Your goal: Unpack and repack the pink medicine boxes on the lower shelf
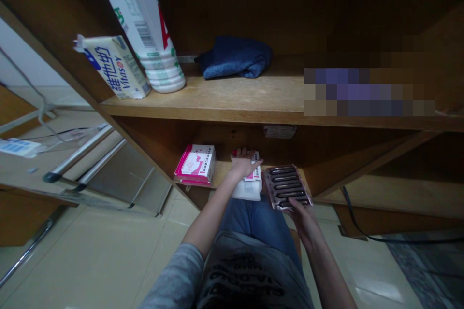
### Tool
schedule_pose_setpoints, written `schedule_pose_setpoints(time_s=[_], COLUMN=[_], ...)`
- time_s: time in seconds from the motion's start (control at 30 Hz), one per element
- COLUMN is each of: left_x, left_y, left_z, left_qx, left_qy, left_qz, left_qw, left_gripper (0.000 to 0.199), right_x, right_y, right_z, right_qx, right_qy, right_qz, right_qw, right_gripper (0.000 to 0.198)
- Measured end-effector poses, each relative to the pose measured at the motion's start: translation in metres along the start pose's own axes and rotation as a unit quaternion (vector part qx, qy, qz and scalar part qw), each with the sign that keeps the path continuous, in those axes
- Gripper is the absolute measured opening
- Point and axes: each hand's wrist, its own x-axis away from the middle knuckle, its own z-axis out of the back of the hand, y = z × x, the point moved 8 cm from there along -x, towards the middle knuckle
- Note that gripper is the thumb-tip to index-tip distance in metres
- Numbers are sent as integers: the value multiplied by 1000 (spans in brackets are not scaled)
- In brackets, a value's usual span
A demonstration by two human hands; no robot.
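Note:
My left hand (243, 165) is over a white box with pink print (253, 175) on the lower shelf, thumb along its right side and the other fingers toward its far left. The box's white near end juts past the shelf's front edge. In my right hand (300, 215) is a flat clear plastic pack (286, 187) of several dark, rod-shaped pieces, tilted beside the box. The thumb presses on its near edge; the other fingers are hidden beneath. Left of my left hand, a pink and white box (195, 163) lies on the same shelf.
The upper shelf (224, 99) holds a Vitasoy carton (112, 65), a tall white bottle (155, 53) and a folded dark blue cloth (235, 58). A blurred patch covers its right side. Metal rails (79, 154) stand at left; a black cable (380, 236) runs at right.

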Motion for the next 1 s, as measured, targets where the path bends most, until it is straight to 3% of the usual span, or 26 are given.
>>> schedule_pose_setpoints(time_s=[0.13, 0.3, 0.5, 0.57, 0.7, 0.77, 0.87, 1.0], left_x=[2, 3, 3, 3, 1, 1, 2, 2], left_y=[0, 2, -1, -4, -8, -8, -6, -5], left_z=[3, 6, 8, 8, 7, 6, 6, 6], left_qx=[-7, -44, -67, -70, -79, -83, -87, -85], left_qy=[19, 23, 34, 46, 54, 49, 38, 37], left_qz=[-14, -22, -1, 4, 11, 15, 16, 19], left_qw=[1000, 999, 997, 997, 995, 995, 995, 995], left_gripper=[57, 44, 46, 47, 51, 53, 54, 54], right_x=[-21, -46, -59, -60, -56, -55, -53, -54], right_y=[-12, -6, -11, -25, -46, -47, -44, -40], right_z=[-12, -21, -19, -19, -27, -26, -24, -22], right_qx=[33, 72, 183, 310, 567, 617, 640, 626], right_qy=[50, 62, 66, 69, 70, 79, 87, 88], right_qz=[32, 44, 96, 167, 295, 314, 329, 329], right_qw=[998, 994, 976, 934, 766, 717, 689, 701], right_gripper=[63, 61, 63, 63, 60, 62, 66, 68])
